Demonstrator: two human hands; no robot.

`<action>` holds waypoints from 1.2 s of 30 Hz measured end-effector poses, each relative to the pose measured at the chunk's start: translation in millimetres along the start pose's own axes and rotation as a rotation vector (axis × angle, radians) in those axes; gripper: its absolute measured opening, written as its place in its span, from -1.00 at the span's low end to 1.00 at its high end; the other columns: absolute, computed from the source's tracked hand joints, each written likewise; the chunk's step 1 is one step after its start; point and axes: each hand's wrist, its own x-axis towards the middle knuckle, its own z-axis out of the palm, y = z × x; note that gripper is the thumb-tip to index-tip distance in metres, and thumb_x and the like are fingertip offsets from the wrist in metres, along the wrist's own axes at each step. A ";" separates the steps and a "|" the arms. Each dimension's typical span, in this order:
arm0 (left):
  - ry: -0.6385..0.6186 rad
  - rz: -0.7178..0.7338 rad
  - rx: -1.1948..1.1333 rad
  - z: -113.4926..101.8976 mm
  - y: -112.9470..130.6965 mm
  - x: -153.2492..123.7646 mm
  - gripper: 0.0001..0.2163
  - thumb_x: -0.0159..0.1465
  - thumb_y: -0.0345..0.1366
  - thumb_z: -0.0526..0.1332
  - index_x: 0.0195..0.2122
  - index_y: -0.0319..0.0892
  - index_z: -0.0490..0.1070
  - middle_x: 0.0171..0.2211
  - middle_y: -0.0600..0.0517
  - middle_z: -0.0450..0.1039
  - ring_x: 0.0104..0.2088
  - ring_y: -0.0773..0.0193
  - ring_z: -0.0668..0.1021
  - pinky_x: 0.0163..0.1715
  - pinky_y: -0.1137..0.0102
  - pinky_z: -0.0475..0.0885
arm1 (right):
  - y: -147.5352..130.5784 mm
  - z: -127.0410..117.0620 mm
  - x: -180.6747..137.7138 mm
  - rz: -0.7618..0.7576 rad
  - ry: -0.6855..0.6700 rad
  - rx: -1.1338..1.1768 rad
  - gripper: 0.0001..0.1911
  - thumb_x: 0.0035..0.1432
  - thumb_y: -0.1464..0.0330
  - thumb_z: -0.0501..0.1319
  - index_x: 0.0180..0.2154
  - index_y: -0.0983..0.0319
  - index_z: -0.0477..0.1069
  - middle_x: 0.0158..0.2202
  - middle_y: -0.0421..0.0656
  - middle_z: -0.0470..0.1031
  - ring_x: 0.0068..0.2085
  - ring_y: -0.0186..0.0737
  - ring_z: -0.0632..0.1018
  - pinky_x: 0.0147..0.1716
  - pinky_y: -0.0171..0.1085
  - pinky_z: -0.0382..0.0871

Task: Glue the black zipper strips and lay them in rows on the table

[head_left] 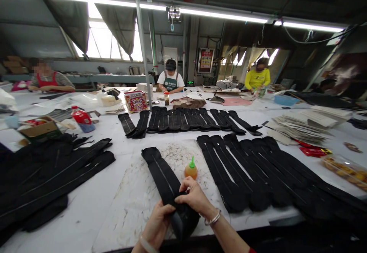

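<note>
A long black zippered strip (161, 171) lies lengthwise before me on a stained white sheet (126, 203); its near end bends up and over. My left hand (160, 218) grips that strip by its left edge, thumb on top. On the right, my right hand (195, 197) pinches the material near the zip line with thumb and fingers. Just beyond it stands a small round bottle (191, 169) of orange-brown liquid with a green nozzle.
Rows of similar black strips lie at right (237, 169) and farther back (183, 119). A black pile (51, 172) is at left. Card sheets (304, 125), a plastic food box (346, 171) and a red-capped bottle (82, 119) stand around. Several people work across the table.
</note>
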 end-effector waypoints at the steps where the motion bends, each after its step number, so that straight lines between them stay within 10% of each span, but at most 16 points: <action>1: -0.021 0.000 -0.003 0.8 1.2 -3.3 -0.69 -0.12 -0.55 0.35 -0.30 -0.22 0.57 -0.39 0.01 0.62 -0.39 0.22 0.61 -0.36 0.45 0.48 | 5.6 2.3 1.3 0.051 0.009 0.027 -0.71 -0.31 0.50 0.39 -0.41 0.23 0.45 -0.33 -0.26 0.41 -0.32 -0.27 0.46 -0.36 -0.33 0.34; 4: -0.060 0.006 0.044 2.5 1.6 -8.6 -0.66 -0.05 -0.38 0.42 -0.19 -0.24 0.56 -0.28 -0.05 0.64 -0.23 0.12 0.63 -0.20 0.37 0.49 | 19.7 10.7 2.0 0.207 -0.029 0.117 -0.50 -0.33 0.50 0.40 -0.22 0.24 0.42 -0.36 -0.26 0.46 -0.39 -0.27 0.48 -0.44 -0.33 0.36; 8: -0.094 0.055 0.348 -5.8 5.1 1.6 -0.55 -0.06 -0.11 0.45 -0.19 -0.27 0.55 -0.25 -0.11 0.64 -0.18 0.01 0.62 -0.16 0.29 0.47 | 31.1 23.4 1.8 0.335 -0.071 0.179 -0.72 -0.32 0.51 0.35 -0.43 0.28 0.39 -0.53 -0.28 0.44 -0.46 -0.26 0.48 -0.50 -0.35 0.32; 15: 0.208 0.293 1.762 -17.4 38.6 5.6 -0.73 0.13 -0.07 0.27 -0.41 -0.20 0.49 -0.42 -0.09 0.56 -0.32 -0.02 0.61 -0.34 0.27 0.40 | 40.1 29.3 0.9 0.336 -0.073 0.122 -0.74 -0.36 0.52 0.37 -0.48 0.28 0.43 -0.56 -0.32 0.44 -0.49 -0.31 0.44 -0.56 -0.39 0.23; 21: -0.515 0.488 1.864 1.2 55.8 36.5 -0.27 0.00 -0.11 0.42 0.22 0.05 0.22 0.33 -0.08 0.11 0.03 0.04 0.53 -0.07 0.32 0.41 | 36.4 27.0 -1.7 0.225 -0.081 0.004 -0.88 -0.28 0.51 0.36 -0.59 0.27 0.44 -0.60 -0.31 0.44 -0.53 -0.33 0.42 -0.59 -0.40 0.17; 26: -0.818 0.411 2.049 18.6 67.9 86.6 -0.42 -0.19 0.02 0.49 -0.14 -0.08 0.49 -0.10 0.00 0.46 -0.19 0.08 0.57 -0.28 0.38 0.42 | 35.9 17.0 -9.1 0.156 0.067 -0.106 -0.76 -0.08 0.41 0.30 -0.69 0.23 0.34 -0.69 -0.26 0.36 -0.56 -0.25 0.43 -0.52 -0.31 0.26; 30: -0.938 0.353 2.079 25.1 67.4 103.6 -0.50 -0.23 0.03 0.52 -0.30 -0.10 0.52 -0.28 0.06 0.48 -0.27 0.16 0.55 -0.35 0.45 0.37 | 40.9 -14.6 0.4 0.101 0.370 -0.186 -0.71 0.12 0.28 0.17 -0.13 0.24 0.45 -0.16 -0.01 0.56 -0.08 0.04 0.54 -0.07 -0.09 0.37; 36: -0.961 0.082 1.943 22.6 63.3 113.4 -0.55 -0.24 -0.03 0.53 -0.34 -0.11 0.53 -0.51 0.16 0.44 -0.50 0.30 0.51 -0.46 0.46 0.37 | 50.5 -28.4 45.5 0.037 0.416 -0.210 -0.13 -0.32 0.43 0.39 0.13 0.27 0.27 0.20 0.09 0.31 0.29 0.26 0.20 0.28 0.10 -0.02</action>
